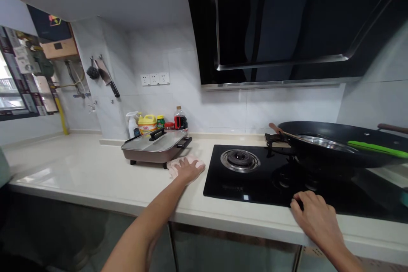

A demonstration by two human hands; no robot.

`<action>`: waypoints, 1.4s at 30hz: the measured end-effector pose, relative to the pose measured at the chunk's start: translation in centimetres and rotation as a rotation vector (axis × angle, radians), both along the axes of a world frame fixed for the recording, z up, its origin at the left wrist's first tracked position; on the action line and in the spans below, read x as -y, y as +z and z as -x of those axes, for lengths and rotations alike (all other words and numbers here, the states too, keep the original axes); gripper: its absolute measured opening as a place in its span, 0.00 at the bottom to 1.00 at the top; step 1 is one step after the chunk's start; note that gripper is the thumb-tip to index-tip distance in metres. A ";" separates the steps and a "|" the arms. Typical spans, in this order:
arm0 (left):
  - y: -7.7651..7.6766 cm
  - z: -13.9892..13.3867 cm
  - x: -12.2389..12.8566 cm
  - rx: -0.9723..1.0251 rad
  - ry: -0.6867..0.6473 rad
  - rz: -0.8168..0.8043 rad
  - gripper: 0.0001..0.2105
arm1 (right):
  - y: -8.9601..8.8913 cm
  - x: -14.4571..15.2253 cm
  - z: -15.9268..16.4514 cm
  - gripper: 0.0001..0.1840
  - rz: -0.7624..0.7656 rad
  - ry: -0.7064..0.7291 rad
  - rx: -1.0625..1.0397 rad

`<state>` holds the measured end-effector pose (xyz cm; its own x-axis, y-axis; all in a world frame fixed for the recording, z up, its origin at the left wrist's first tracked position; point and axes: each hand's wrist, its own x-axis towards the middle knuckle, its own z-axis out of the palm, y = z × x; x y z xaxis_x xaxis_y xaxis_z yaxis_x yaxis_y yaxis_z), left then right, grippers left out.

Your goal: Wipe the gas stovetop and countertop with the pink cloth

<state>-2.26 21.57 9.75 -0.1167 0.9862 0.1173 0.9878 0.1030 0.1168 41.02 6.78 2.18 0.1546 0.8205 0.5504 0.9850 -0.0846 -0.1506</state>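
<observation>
My left hand (187,171) holds a pale pink cloth (199,164) pressed against the white countertop, its fingers over the fabric. The cloth lies between the hob and an electric pan (149,156), close to the pan's front right foot. That pan is brown, stands on short feet and has a glass lid (149,141) with a black handle. On the front edge of the black glass hob (236,189) rests my right hand (315,216), its fingers curled together and nothing visible in them.
A large black wok (306,157) with a metal lid (321,141) and a green utensil (378,148) sits on the right burner. The left burner (240,160) is bare. Bottles (180,118) stand behind the pan. A cleaver (106,77) hangs on the wall; the range hood (274,29) overhangs the hob.
</observation>
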 end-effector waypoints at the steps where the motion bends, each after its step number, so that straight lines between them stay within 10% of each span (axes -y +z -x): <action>1: 0.0 -0.7 -0.2 0.003 -0.023 0.004 0.39 | 0.0 0.0 0.0 0.18 -0.002 -0.002 -0.006; 9: -0.1 -2.8 2.1 -0.012 -0.169 0.037 0.32 | 0.7 0.3 0.3 0.18 0.011 -0.007 -0.037; 23: -0.9 2.1 14.3 -0.030 -0.385 0.047 0.27 | 1.2 0.6 0.6 0.17 0.040 -0.022 -0.001; 42: 0.1 3.2 12.1 0.000 -0.207 0.031 0.33 | 1.8 0.3 0.5 0.17 0.074 0.001 0.024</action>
<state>-5.49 9.49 9.82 0.0884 0.9924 0.0861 0.9883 -0.0981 0.1165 40.48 6.47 3.96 0.1417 0.8590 0.4919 0.9882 -0.0940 -0.1206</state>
